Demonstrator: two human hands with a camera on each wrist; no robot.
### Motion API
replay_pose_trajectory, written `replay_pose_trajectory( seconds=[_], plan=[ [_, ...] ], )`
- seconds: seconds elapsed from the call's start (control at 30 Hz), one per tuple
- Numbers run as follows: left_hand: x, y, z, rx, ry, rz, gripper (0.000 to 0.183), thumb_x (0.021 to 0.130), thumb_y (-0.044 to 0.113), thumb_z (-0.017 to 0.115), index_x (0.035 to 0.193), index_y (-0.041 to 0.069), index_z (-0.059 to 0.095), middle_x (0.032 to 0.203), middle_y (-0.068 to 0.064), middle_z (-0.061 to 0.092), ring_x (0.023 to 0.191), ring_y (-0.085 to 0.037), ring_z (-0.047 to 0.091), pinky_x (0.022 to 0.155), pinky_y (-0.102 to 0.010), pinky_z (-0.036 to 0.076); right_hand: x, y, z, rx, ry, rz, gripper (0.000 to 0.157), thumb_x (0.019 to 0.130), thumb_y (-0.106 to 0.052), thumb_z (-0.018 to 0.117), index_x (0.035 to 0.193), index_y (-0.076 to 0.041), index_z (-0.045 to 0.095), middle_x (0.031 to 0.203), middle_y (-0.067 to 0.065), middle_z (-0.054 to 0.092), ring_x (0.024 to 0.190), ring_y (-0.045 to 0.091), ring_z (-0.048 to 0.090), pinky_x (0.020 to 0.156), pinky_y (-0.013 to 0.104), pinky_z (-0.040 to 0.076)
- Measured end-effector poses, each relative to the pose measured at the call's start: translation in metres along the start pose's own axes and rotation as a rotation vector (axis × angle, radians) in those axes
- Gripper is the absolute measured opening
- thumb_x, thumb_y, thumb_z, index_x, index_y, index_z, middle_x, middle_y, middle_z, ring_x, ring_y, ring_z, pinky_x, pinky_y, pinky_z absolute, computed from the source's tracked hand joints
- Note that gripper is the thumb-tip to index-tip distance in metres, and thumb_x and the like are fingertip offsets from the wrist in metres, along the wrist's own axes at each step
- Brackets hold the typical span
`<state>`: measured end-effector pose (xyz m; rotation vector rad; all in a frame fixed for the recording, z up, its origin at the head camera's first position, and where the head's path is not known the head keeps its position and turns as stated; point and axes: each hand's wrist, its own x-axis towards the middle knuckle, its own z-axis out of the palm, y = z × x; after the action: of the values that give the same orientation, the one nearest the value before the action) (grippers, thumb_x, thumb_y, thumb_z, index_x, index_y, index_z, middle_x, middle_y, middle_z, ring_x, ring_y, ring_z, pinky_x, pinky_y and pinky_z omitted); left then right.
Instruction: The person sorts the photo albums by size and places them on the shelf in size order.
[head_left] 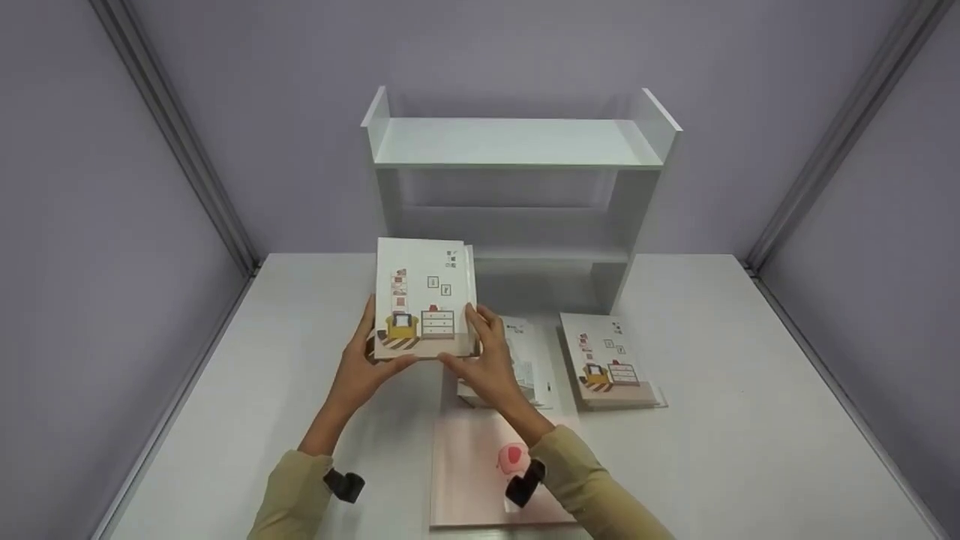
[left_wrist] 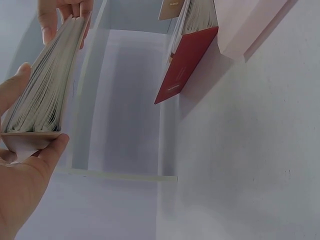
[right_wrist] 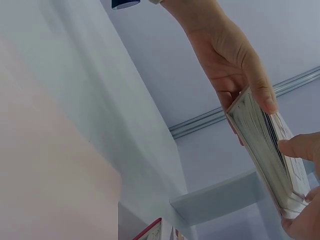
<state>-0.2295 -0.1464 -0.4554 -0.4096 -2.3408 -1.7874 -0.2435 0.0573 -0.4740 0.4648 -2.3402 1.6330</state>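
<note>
Both hands hold a book (head_left: 420, 300) raised in front of the shelf. Its white cover carries a drawing of a yellow armchair and a chest of drawers. At its left lower side, the left hand (head_left: 356, 379) grips it with the thumb along the bottom edge. The right hand (head_left: 491, 367) grips the right lower corner, fingers on the side. In the left wrist view the book's page edges (left_wrist: 47, 85) show between the left hand (left_wrist: 25, 185) and the right hand's fingers (left_wrist: 47, 20). The right wrist view shows thumbs pressing the covers.
A white shelf unit (head_left: 517, 142) stands against the back wall. Below the right forearm lies a pink flat item (head_left: 472, 465) with a pink figure. Another book pile (head_left: 525, 341) sits partly behind the right hand, and similar books (head_left: 611, 360) lie to its right.
</note>
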Motion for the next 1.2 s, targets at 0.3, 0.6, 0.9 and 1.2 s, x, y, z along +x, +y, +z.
replay_pose_trajectory(
  seconds=[0.3, 0.6, 0.9, 1.2],
  plan=[
    [0.002, 0.015, -0.002, 0.005, -0.01, -0.011, 0.103, 0.076, 0.013, 0.077, 0.15, 0.015, 0.005, 0.146, -0.008, 0.034, 0.113, -0.024, 0.054, 0.083, -0.025, 0.05, 0.004, -0.004, -0.003, 0.022, 0.012, -0.04, 0.083, 0.075, -0.019, 0.078, 0.143, -0.003, 0.033, 0.144, 0.02, 0.026, 0.133, 0.035, 0.03, 0.104, 0.047, 0.035],
    [0.011, -0.009, -0.002, -0.024, 0.0, 0.018, 0.105, 0.075, 0.018, 0.078, 0.15, 0.025, 0.005, 0.147, -0.004, 0.033, 0.114, -0.024, 0.054, 0.082, -0.022, 0.05, 0.006, -0.008, -0.007, 0.005, 0.009, -0.08, 0.082, 0.077, -0.022, 0.077, 0.143, -0.002, 0.033, 0.144, 0.021, 0.025, 0.133, 0.034, 0.029, 0.105, 0.048, 0.033],
    [0.013, -0.002, -0.003, -0.031, 0.002, 0.045, 0.105, 0.075, 0.018, 0.078, 0.15, 0.024, 0.006, 0.146, -0.005, 0.034, 0.113, -0.025, 0.054, 0.083, -0.021, 0.05, 0.01, -0.011, -0.009, 0.027, 0.015, -0.094, 0.081, 0.077, -0.023, 0.076, 0.143, -0.003, 0.033, 0.145, 0.021, 0.024, 0.133, 0.035, 0.028, 0.106, 0.05, 0.031],
    [0.009, 0.027, -0.005, -0.034, -0.016, 0.035, 0.103, 0.076, 0.011, 0.076, 0.15, 0.015, 0.005, 0.146, -0.009, 0.033, 0.113, -0.025, 0.054, 0.084, -0.024, 0.05, 0.011, -0.016, -0.011, -0.011, 0.02, -0.092, 0.081, 0.077, -0.025, 0.076, 0.143, -0.004, 0.034, 0.145, 0.019, 0.025, 0.133, 0.033, 0.029, 0.106, 0.047, 0.032]
  ],
)
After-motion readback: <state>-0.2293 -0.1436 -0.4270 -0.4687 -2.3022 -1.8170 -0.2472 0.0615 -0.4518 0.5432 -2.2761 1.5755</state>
